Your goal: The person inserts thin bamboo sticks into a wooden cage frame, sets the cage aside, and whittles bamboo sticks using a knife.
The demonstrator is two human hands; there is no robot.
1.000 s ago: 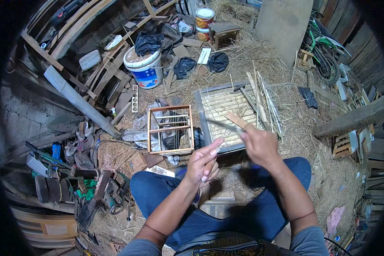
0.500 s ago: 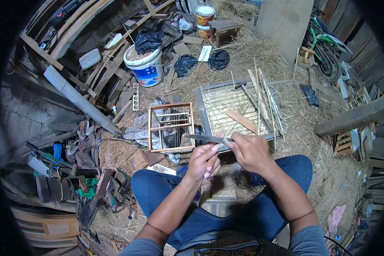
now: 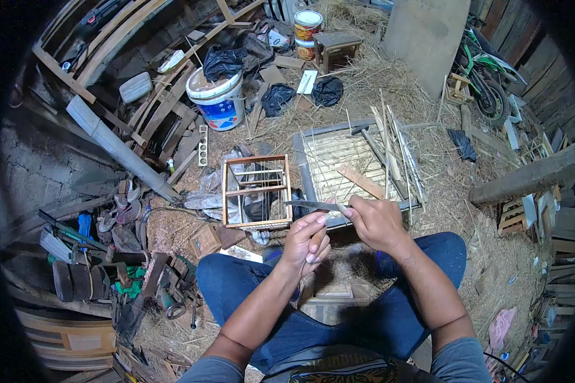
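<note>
Right hand [image 3: 378,225] clamps a knife [image 3: 313,205], long axis nearly crosswise, tip leftward; left hand [image 3: 305,244] pinches a mostly hidden piece [image 3: 329,216].

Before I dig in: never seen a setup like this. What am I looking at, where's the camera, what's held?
No machine here: these are a person's two bare hands. Every picture comes from one camera worn on the head, looking forward and down, so the forearms and bent legs show at the bottom.

The right hand grips a knife, its blade pointing toward picture left. The left hand is closed, with its fingertips close by the blade; anything it pinches is too small to make out.

Beyond the hands lies a slatted panel with a grey border. On it are a hammer, a flat wood strip and some thin sticks. To its left in the picture sits an open wooden frame.
</note>
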